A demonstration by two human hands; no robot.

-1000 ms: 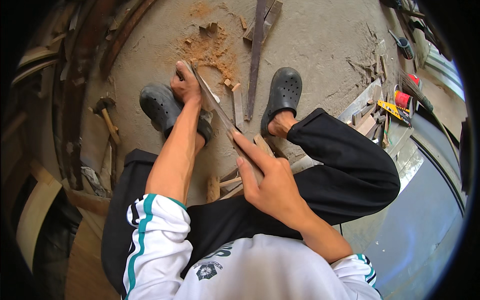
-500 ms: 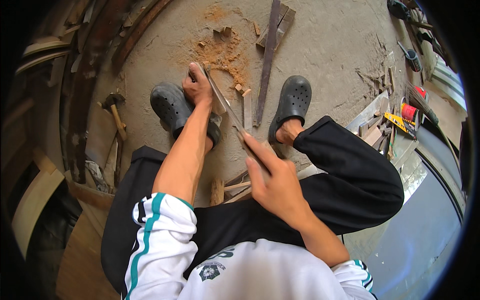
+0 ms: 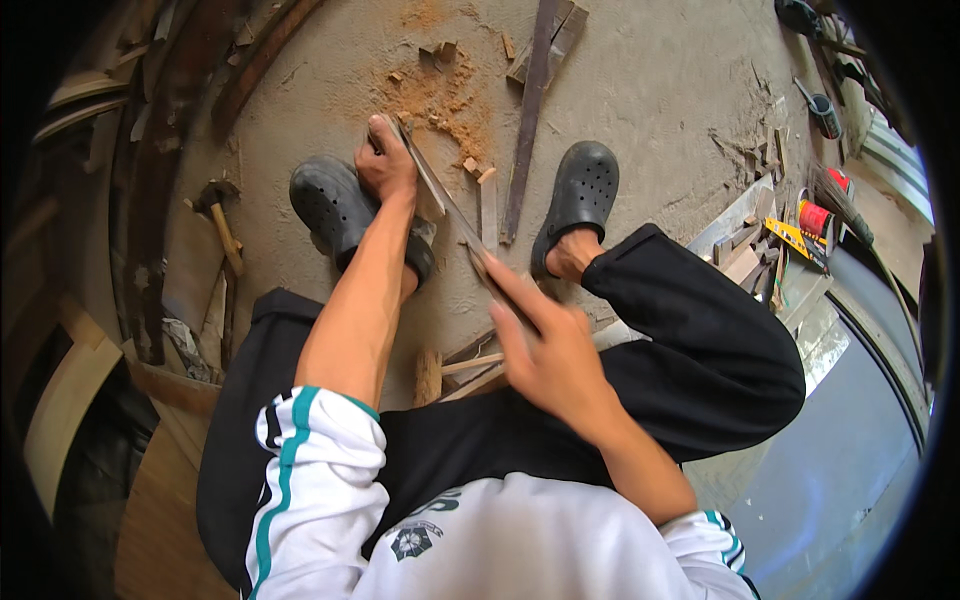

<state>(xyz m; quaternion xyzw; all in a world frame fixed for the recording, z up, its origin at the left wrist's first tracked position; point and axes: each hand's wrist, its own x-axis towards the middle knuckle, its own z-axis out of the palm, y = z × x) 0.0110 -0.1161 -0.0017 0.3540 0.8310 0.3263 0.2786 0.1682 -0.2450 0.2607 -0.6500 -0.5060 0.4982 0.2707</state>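
Observation:
My right hand [image 3: 550, 350] is closed round the handle end of a long, thin tool that looks like a handsaw [image 3: 447, 212], seen nearly edge-on. Its narrow metal blade slants up and left to my left hand [image 3: 387, 165]. That hand is closed, thumb uppermost, at a piece of wood [image 3: 431, 203] whose pale face shows beside the blade. Most of the wood is hidden by the hand and blade. The left hand is close to my left dark clog [image 3: 333, 205]. Orange-brown sawdust [image 3: 440, 95] lies on the floor just beyond.
A dark wooden strip [image 3: 527, 130] crosses another board ahead. A hammer [image 3: 222, 225] lies at left near stacked timber [image 3: 165, 190]. On the right are wood offcuts [image 3: 745, 255], a yellow tool [image 3: 797, 243], a red can [image 3: 817, 218] and a brush [image 3: 843, 203]. My right clog [image 3: 583, 190] rests on the concrete.
The whole view has shifted slightly, so everything sits a little further left and up. Both hands keep their grips, with the blade still against the wood.

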